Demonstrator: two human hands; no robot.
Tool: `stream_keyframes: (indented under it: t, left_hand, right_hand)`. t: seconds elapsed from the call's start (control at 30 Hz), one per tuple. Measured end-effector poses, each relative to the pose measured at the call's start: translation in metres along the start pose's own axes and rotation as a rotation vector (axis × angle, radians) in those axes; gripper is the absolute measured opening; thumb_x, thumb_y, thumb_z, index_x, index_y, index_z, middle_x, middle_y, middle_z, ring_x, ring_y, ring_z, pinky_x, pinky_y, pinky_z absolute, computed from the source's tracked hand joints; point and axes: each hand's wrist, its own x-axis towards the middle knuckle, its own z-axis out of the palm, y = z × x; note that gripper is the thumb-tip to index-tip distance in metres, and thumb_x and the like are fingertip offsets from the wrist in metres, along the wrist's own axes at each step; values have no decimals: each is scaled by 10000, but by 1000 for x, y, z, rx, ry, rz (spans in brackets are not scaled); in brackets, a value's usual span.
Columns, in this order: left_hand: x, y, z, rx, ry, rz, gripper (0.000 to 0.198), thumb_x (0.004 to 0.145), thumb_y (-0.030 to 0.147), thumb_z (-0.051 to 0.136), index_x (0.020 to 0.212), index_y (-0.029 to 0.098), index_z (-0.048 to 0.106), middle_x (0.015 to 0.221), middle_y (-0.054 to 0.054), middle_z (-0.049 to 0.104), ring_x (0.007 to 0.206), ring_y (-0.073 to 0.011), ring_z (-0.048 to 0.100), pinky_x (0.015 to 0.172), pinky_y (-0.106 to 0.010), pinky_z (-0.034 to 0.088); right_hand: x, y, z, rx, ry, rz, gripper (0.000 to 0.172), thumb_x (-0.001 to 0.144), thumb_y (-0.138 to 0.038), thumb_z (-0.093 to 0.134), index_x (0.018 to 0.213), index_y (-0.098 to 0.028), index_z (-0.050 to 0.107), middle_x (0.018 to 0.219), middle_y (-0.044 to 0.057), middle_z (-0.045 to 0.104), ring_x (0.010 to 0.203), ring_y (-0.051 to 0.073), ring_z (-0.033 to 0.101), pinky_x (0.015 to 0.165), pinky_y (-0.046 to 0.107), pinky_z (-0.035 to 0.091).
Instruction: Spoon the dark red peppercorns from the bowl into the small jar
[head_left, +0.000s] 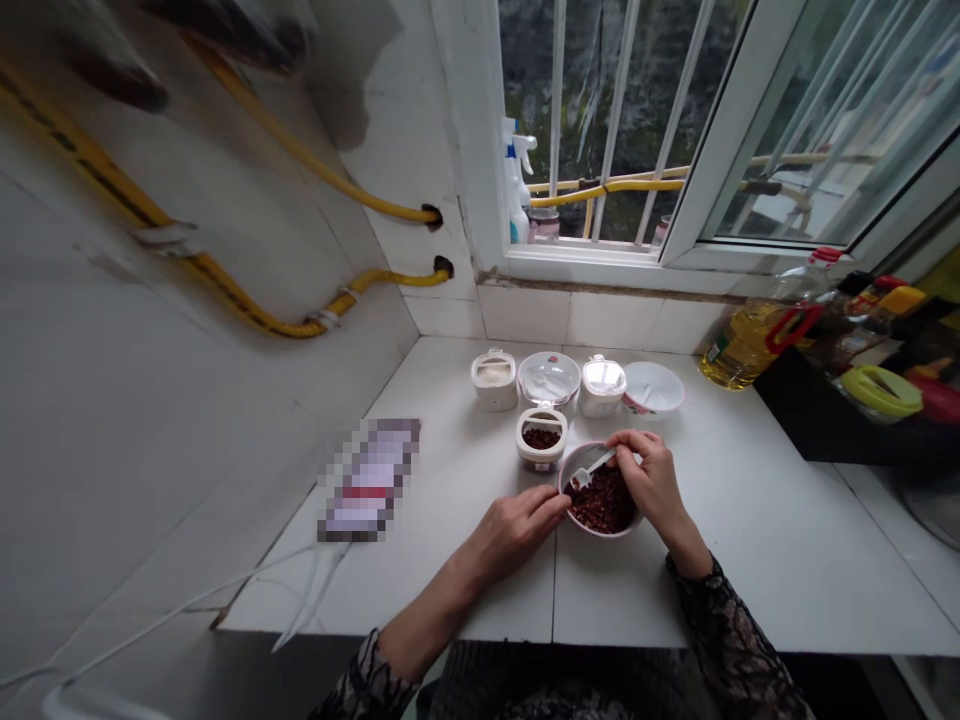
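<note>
A small pink-rimmed bowl (571, 464) full of dark red spice sits near the counter's middle. My left hand (517, 528) rests at the bowl's left rim, fingers curled against it. My right hand (651, 476) is closed in a pinch on a small white spoon (589, 470) whose scoop lies over the spice at the bowl's left side. Just behind the bowl stands an open white jar (541, 440) holding some of the same dark red spice, its clear lid (550, 378) flipped up behind it.
Two more white seasoning jars (494, 380) (602, 386) and an empty white bowl (654, 388) line the back. An oil bottle (757, 338) and condiment bottles stand at right by a dark stove edge (802, 420). A blurred packet (369, 480) lies left. Wall and window close the back.
</note>
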Motion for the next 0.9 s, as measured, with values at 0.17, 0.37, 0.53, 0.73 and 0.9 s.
stream_keyframes:
  t: [0.17,0.37,0.53,0.73,0.9]
  left_hand:
    - [-2,-1,2,7,7,5,180,1004,202,427,1100,145,569,967,-84,674,811,-137,680,661,-207,570]
    - [-2,-1,3,23,5,16,177,1009,198,409,1086,150,561,957,-82,677,793,-137,682,636,-202,566]
    - [1,0,1,34,21,24,174,1009,197,405,1082,151,555,929,-72,679,764,-131,676,619,-193,551]
    - [0,-1,3,38,23,25,186,1005,193,399,1086,151,561,931,-75,679,758,-135,676,613,-202,550]
    - [-2,-1,4,22,13,3,180,998,193,413,1085,150,565,934,-76,676,765,-135,676,620,-205,557]
  right_hand:
    - [2,-4,-3,202,-55,210,167,749,-265,489,697,-215,640,548,-8,646,588,186,597,675,315,460]
    - [7,0,-3,454,1,394,168,705,-340,568,735,-194,645,531,-7,632,534,174,587,546,279,442]
    - [9,-13,7,482,83,289,204,807,-371,554,870,-195,639,688,19,687,669,194,664,625,298,491]
    - [5,-25,18,43,115,-274,202,903,-166,442,943,-213,634,855,41,716,808,202,654,878,413,446]
    - [5,-24,14,-128,42,-546,273,864,-47,422,962,-216,612,860,23,724,771,189,626,940,430,398]
